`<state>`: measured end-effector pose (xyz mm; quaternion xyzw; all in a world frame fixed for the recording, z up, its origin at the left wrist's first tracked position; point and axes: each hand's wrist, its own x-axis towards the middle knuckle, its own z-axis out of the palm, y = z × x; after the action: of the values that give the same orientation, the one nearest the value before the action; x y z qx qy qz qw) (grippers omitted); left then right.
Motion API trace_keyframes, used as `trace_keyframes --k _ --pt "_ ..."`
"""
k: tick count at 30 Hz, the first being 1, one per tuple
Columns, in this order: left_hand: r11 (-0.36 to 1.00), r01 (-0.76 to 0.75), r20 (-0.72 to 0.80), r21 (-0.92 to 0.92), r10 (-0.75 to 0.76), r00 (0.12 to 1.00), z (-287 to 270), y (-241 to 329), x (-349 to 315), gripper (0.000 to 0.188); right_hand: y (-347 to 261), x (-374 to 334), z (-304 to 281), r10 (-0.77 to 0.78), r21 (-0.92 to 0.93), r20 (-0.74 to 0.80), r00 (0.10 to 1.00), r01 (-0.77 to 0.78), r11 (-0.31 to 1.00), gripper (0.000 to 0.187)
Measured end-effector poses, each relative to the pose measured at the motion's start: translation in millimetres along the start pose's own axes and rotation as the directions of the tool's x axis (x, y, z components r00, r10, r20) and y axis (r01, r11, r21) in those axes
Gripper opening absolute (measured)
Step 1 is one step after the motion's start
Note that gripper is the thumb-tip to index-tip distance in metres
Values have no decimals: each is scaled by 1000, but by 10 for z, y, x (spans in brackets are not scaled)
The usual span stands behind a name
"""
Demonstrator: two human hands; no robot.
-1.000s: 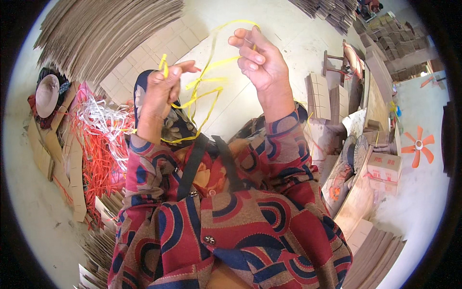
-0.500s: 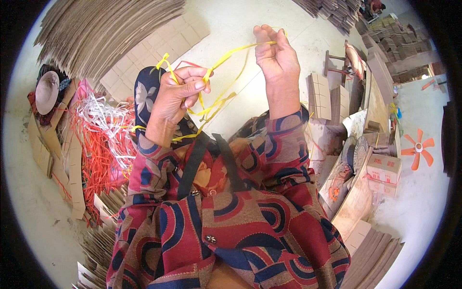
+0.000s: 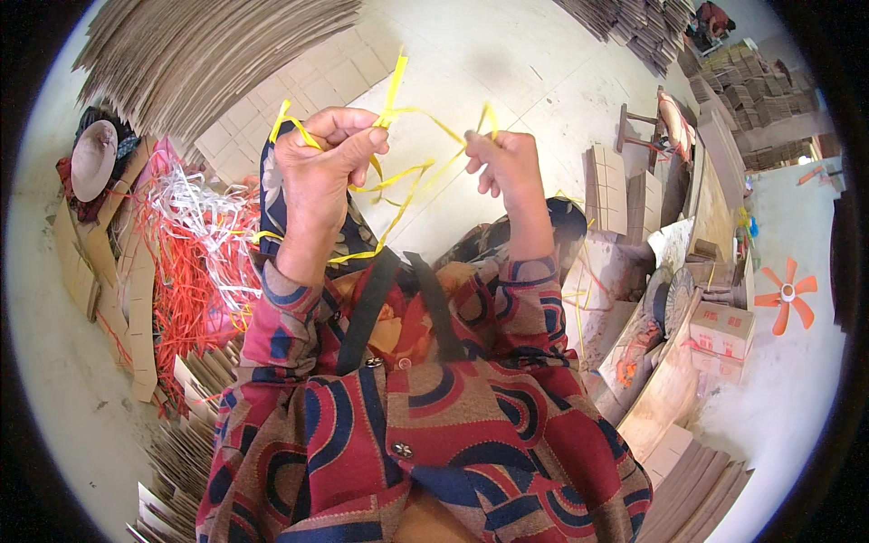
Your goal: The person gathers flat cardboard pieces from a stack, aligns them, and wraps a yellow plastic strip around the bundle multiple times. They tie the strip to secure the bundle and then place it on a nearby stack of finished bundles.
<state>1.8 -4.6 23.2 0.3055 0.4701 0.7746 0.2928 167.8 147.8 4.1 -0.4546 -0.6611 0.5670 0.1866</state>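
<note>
A thin yellow plastic strap (image 3: 396, 83) runs between my two raised hands, over my knees. My left hand (image 3: 321, 158) is closed, pinching it between thumb and forefinger; one end stands up above the pinch and another piece sticks out behind the knuckles. Loose lengths of the same strap hang in loops below, down to my lap. On the other side, my right hand (image 3: 507, 163) pinches the strap near a short bent end, its fingers curled. Whether the strap is knotted at the left pinch is hard to make out.
At my left lies a heap of red and white plastic strips (image 3: 195, 244), with a hat (image 3: 93, 161) beyond it. Stacked cardboard sheets (image 3: 208, 63) rise at the far left. To the right are a cardboard box (image 3: 721, 333), an orange fan (image 3: 786, 294) and a wooden stool (image 3: 638, 127).
My right hand has come down and toward the left, nearer my left hand. The strap between them is shorter, and an end now stands upright above the left pinch.
</note>
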Motion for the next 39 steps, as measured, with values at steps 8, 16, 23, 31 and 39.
trace_keyframes --k 8,16,23,31,39 --pt "989 -15 24 146 11 1000 116 74 -72 12 -472 -432 172 -685 -129 -354 637 692 710 20" --pt "972 -78 21 221 75 997 196 85 -103 9 -520 -549 471 -664 256 -82 743 660 707 15" --pt "927 -178 88 329 157 984 209 126 -127 8 -537 -532 473 -581 282 -48 813 569 772 11" --pt "953 -28 195 301 -33 980 159 127 -96 8 -510 -487 365 -628 127 -2 778 623 772 11" --pt "947 150 315 284 -240 918 42 165 -35 14 -423 -387 315 -821 -155 32 570 814 559 7"
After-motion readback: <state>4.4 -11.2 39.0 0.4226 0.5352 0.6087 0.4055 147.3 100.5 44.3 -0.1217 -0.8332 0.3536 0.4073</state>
